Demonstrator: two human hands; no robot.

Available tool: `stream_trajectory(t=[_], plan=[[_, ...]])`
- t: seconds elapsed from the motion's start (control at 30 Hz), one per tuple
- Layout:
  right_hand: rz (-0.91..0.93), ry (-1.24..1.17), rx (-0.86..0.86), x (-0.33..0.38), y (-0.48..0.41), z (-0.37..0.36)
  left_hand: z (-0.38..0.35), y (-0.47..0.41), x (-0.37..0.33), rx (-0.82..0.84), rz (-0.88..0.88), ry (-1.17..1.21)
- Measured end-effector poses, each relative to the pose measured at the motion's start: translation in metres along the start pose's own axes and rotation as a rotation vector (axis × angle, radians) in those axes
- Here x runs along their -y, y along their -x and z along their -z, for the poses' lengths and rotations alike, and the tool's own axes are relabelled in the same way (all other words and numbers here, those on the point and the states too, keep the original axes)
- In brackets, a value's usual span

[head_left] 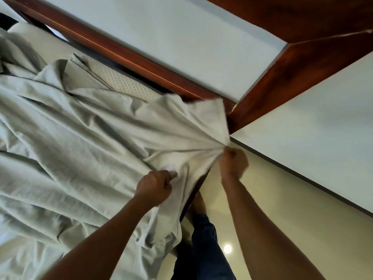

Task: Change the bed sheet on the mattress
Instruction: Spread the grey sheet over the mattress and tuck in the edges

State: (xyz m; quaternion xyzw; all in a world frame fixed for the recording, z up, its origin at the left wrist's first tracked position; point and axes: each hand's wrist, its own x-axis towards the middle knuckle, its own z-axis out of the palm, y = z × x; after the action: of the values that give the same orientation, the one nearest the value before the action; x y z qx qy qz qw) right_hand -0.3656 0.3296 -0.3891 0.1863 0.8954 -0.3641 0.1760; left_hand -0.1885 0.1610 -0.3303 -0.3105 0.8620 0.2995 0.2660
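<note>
A pale grey-white bed sheet (84, 150) lies crumpled over the mattress, filling the left half of the view. A strip of quilted white mattress (129, 83) shows bare along the wooden headboard. My right hand (233, 161) grips a bunched corner of the sheet at the bed's corner, and folds fan out from that grip. My left hand (155, 187) holds a fistful of the sheet's edge a little lower and to the left, near the bed's side. The sheet hangs over the side below my left hand.
A dark red wooden headboard rail (125, 55) runs diagonally, with a wooden panel (282, 85) meeting the bed corner. White wall (302, 126) stands right of it. Glossy beige floor (292, 209) lies at the lower right. My legs in dark trousers (203, 247) stand beside the bed.
</note>
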Motion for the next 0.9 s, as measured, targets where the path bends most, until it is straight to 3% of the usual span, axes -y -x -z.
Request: stream_trajectory(t=[0.1,0.2,0.27,0.43,0.53,0.67,0.8,0.9], plan=[[-0.361,-0.131,-0.115,-0.05,-0.023,0.044,-0.012,0.006,-0.022,0.068,-0.152,0.191],[-0.408,-0.546,-0.022,-0.041,-0.025,0.048,-0.019,0.006,-0.032,-0.021,-0.257,0.229],[-0.381,-0.651,0.077,-0.028,-0.016,0.035,-0.019,0.002,-0.024,-0.128,-0.282,0.241],[-0.073,-0.133,0.057,-0.018,0.04,0.005,-0.007,0.018,0.006,-0.258,-0.177,0.249],[0.11,-0.01,0.257,-0.01,0.07,-0.008,-0.009,0.045,0.029,-0.306,-0.018,0.259],[-0.012,-0.022,0.315,-0.02,0.082,-0.018,-0.031,0.091,0.071,-0.382,0.167,0.245],[-0.281,-0.198,0.302,-0.062,0.116,-0.016,-0.077,0.147,0.116,-0.383,0.369,0.28],[-0.448,-0.141,0.545,-0.092,0.16,-0.008,-0.109,0.194,0.139,-0.342,0.445,0.258]])
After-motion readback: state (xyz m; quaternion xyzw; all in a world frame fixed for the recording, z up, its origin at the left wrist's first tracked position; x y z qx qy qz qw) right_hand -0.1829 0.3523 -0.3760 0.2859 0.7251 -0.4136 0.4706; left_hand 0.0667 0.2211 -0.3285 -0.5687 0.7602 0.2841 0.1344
